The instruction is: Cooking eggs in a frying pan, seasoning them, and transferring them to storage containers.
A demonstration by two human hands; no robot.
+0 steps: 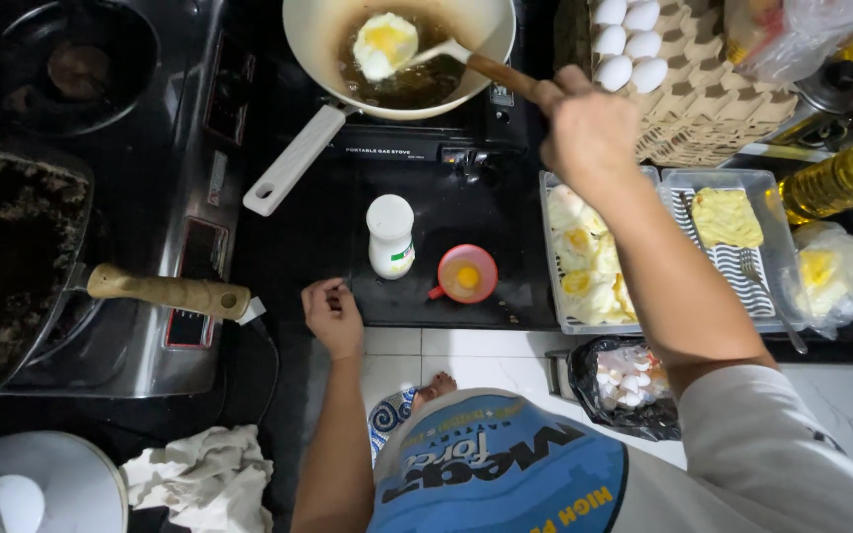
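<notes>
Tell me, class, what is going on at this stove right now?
A person is frying an egg in oil in a cream pan on a portable gas stove. The right hand holds a wooden-handled spatula with its blade at the egg. The left hand rests on the counter edge, holding nothing. Nearby stand a white shaker bottle, a small pink cup with a raw egg in it, and a tray of fried eggs.

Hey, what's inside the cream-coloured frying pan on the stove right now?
The pan holds one fried egg in dark oil, with the spatula in the right hand touching its edge. What lies under the egg is hidden.
</notes>
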